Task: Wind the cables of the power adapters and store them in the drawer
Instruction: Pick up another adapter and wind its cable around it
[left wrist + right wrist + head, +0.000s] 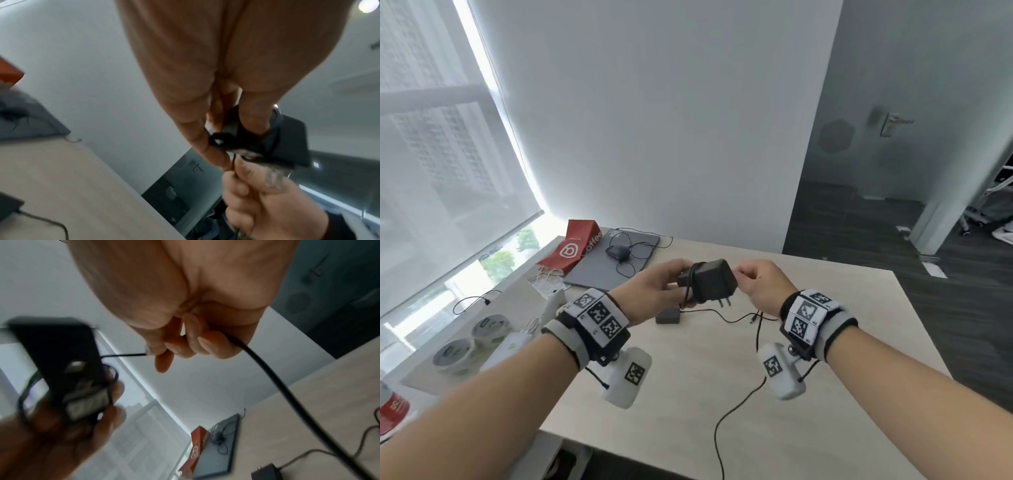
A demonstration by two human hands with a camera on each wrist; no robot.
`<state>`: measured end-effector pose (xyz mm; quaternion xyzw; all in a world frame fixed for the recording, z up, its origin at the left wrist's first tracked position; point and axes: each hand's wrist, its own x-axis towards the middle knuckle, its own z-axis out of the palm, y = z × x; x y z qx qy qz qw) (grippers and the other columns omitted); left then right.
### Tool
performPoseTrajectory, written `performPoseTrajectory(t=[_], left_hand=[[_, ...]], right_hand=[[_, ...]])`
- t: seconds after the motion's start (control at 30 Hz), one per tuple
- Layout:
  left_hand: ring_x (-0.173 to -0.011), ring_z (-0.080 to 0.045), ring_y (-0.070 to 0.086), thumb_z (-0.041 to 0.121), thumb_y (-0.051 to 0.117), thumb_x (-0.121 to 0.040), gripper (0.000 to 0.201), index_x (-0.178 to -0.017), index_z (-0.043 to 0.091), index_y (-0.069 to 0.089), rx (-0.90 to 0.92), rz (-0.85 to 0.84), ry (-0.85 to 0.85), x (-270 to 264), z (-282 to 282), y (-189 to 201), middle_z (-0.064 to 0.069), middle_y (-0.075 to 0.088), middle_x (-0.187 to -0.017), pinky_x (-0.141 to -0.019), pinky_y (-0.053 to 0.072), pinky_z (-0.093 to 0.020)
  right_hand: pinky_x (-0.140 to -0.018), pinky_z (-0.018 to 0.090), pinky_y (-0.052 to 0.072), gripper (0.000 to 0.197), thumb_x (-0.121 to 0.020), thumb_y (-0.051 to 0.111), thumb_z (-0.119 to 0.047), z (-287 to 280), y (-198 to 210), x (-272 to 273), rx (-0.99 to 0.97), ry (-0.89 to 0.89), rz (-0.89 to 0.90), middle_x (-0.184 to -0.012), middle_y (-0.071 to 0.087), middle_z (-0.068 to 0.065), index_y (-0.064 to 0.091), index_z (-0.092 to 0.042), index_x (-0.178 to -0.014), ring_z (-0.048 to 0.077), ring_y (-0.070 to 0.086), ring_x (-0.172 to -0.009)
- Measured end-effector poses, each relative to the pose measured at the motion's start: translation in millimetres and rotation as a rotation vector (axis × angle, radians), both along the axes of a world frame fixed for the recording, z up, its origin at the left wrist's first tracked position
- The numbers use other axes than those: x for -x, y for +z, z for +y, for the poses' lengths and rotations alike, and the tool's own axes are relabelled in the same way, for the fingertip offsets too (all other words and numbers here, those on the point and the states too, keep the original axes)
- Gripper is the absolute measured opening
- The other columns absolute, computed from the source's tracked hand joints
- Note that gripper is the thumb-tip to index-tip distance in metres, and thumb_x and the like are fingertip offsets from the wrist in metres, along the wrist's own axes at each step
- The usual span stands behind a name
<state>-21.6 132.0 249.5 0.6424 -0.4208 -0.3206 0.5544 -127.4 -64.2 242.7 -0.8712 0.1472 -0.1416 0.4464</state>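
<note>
Both forearms reach forward over the worktop (774, 394), each wrist wrapped in a band with black-and-white square markers. The left hand (654, 284) is raised above the surface with thumb and fingers curled round a black adapter (710, 281), its two plug prongs pointing down toward the person and a few turns of cable (736, 407) looped about its body. The right hand (760, 286), level with it and just beside the adapter, is closed with thumb and fingers pinching the cable; in the right wrist view the cable runs taut from the pinch to the adapter and trails thick past the palm down toward the worktop. From there it hangs, crosses the pale wood-grain surface and goes off the near edge. A second adapter (668, 316), small and grey, lies on the worktop below the hands. At the far left corner a closed grey laptop (613, 270) carries a black mouse (618, 253) with its cord, and a red paper bag (575, 250) leans beside it, printed in white with a round logo and letters reading "offee". Round white tubs (472, 339) stand on a lower ledge by the window, whose blind is partly drawn. A white wall, dark floor and a glass door with a metal handle close the room behind.
</note>
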Motion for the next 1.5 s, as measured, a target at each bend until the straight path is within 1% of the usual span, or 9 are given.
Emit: performPoseTrajectory(t=[0.17,0.33,0.47,0.63,0.8,0.97,1.13,1.27,1.5], left_hand=[[-0.076,-0.02,0.068,-0.001,0.044,-0.097,0.026,-0.122,0.003,0.048,0.185,0.337,0.225,0.5,-7.1,-11.7,-0.015,0.059,-0.104,-0.077,0.059,-0.032],[-0.078,-0.02,0.066,0.005,0.057,-0.09,0.023,-0.108,0.018,0.055,0.006,-0.317,0.53,-16.8,-8.2,-15.0,-0.005,0.062,-0.101,-0.081,0.056,-0.037],[-0.095,-0.015,0.058,0.008,0.062,-0.085,0.032,-0.111,0.026,0.057,-0.323,-0.77,0.206,-26.9,3.0,-5.7,0.008,0.059,-0.103,-0.092,0.047,-0.036],[-0.087,-0.019,0.064,-0.005,0.054,-0.088,0.034,-0.117,0.014,0.055,-0.12,-0.121,-0.14,-24.1,17.7,9.0,-0.004,0.064,-0.1,-0.079,0.054,-0.028],[-0.086,-0.021,0.066,-0.003,0.05,-0.093,0.027,-0.119,0.003,0.054,0.279,0.389,0.122,-9.1,5.7,7.9,-0.011,0.064,-0.105,-0.082,0.057,-0.032],[-0.079,-0.023,0.069,0.006,0.057,-0.091,0.017,-0.103,0.017,0.057,-0.025,-0.245,0.505,-19.3,0.6,-2.4,-0.007,0.066,-0.105,-0.079,0.058,-0.033],[-0.086,-0.015,0.062,0.013,0.06,-0.087,0.026,-0.109,0.026,0.056,-0.426,-0.704,0.256,-29.2,14.0,-6.4,0.005,0.064,-0.097,-0.076,0.047,-0.025],[-0.078,-0.01,0.063,0.0,0.055,-0.088,0.03,-0.114,0.015,0.055,-0.245,-0.207,-0.064,-25.2,28.9,-5.4,0.013,0.067,-0.089,-0.071,0.05,-0.022],[-0.096,-0.028,0.065,0.003,0.053,-0.082,0.04,-0.122,0.005,0.053,0.241,0.592,-0.007,1.5,19.8,-11.1,-0.013,0.063,-0.111,-0.086,0.056,-0.038]], right_hand=[[-0.055,0.025,0.035,0.021,-0.095,0.053,-0.029,37.2,-12.0,-0.8,0.087,0.066,0.125,-0.06,0.051,-0.007,0.07,-0.024,-0.084,0.01,0.044,-0.053],[-0.057,0.026,0.038,0.032,-0.094,0.053,-0.032,46.9,5.3,2.1,0.232,0.104,0.19,-0.051,0.051,-0.01,0.073,-0.014,-0.077,0.008,0.047,-0.051],[-0.056,0.031,0.041,0.03,-0.089,0.061,-0.035,40.9,37.4,-2.9,0.463,0.095,0.094,-0.053,0.055,-0.005,0.066,-0.016,-0.065,0.011,0.048,-0.051],[-0.051,0.024,0.033,0.024,-0.087,0.068,-0.033,14.0,35.0,-11.8,0.171,0.003,-0.036,-0.052,0.047,-0.007,0.069,-0.017,-0.069,0.006,0.037,-0.046],[-0.051,0.026,0.03,0.033,-0.098,0.049,-0.034,31.6,1.0,-3.4,0.019,0.051,0.093,-0.057,0.042,-0.001,0.067,-0.022,-0.073,0.011,0.035,-0.046],[-0.074,0.03,0.045,0.027,-0.097,0.046,-0.026,52.6,-1.6,0.8,0.258,0.187,0.204,-0.08,0.063,-0.006,0.071,-0.018,-0.09,0.015,0.057,-0.079],[-0.067,0.032,0.045,0.023,-0.091,0.057,-0.034,43.4,30.4,-4.6,0.486,0.165,0.126,-0.07,0.064,-0.002,0.07,-0.021,-0.077,0.016,0.056,-0.066],[-0.051,0.023,0.037,0.02,-0.089,0.065,-0.033,12.5,40.3,-10.4,0.239,0.02,0.002,-0.056,0.055,-0.003,0.073,-0.018,-0.079,0.005,0.042,-0.046],[-0.043,0.021,0.039,0.026,-0.093,0.057,-0.016,38.6,4.5,-12.3,-0.098,-0.036,0.019,-0.049,0.047,-0.004,0.065,-0.01,-0.069,0.015,0.041,-0.04]])
